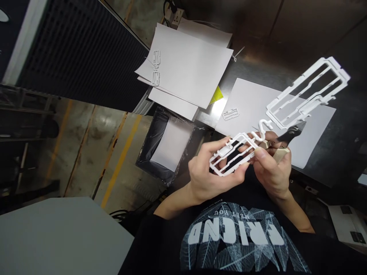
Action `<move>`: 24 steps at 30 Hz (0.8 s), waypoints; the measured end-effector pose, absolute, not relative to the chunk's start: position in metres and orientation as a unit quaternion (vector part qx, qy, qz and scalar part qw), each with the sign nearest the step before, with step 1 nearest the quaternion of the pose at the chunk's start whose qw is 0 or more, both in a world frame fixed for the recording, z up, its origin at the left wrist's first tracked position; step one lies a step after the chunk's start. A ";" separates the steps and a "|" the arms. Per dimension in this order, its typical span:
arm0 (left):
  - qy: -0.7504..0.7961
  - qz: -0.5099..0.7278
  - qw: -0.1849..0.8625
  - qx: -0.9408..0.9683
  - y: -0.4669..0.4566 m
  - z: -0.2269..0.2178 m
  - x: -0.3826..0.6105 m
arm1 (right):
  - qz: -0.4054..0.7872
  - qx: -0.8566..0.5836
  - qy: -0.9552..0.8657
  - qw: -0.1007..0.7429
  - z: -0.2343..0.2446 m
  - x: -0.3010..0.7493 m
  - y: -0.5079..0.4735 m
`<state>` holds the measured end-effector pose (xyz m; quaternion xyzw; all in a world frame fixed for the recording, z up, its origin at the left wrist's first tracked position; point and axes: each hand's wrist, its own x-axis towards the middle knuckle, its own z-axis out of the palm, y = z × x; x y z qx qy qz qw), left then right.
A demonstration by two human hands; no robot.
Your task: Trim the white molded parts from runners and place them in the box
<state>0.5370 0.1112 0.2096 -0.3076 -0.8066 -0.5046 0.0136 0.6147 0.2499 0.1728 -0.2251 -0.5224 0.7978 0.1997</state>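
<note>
A white moulded plastic part [226,150] hangs in the air before my chest. It is two slotted frames joined by a curved runner [262,130], with the far frame [295,83] sticking out to the upper right. My left hand [209,172] is closed round the near frame, thumb below and fingers above. In my right hand [272,168] rests a pair of nippers [292,133] with cream handles and dark metal jaws pointing up and right, away from the runner. The right thumb also touches the near frame's end. Some right fingers are hidden behind the part.
One small white frame [231,114] lies on a paper sheet [312,141] on the dark metal table. To the left, another joined pair of frames [156,68] sits on a paper stack [192,65]. A black-lined box [156,139] stands below, and a yellow set square [217,95] peeks out.
</note>
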 end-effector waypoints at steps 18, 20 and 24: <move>-0.744 -0.566 -0.304 -0.185 0.106 0.222 0.519 | 0.740 -0.227 -0.591 0.228 0.187 0.608 0.246; -0.752 -0.559 -0.291 -0.194 0.106 0.219 0.520 | 0.736 -0.243 -0.591 0.221 0.184 0.609 0.247; -0.721 -0.582 -0.284 -0.247 0.106 0.217 0.520 | 0.752 -0.245 -0.572 0.220 0.173 0.613 0.250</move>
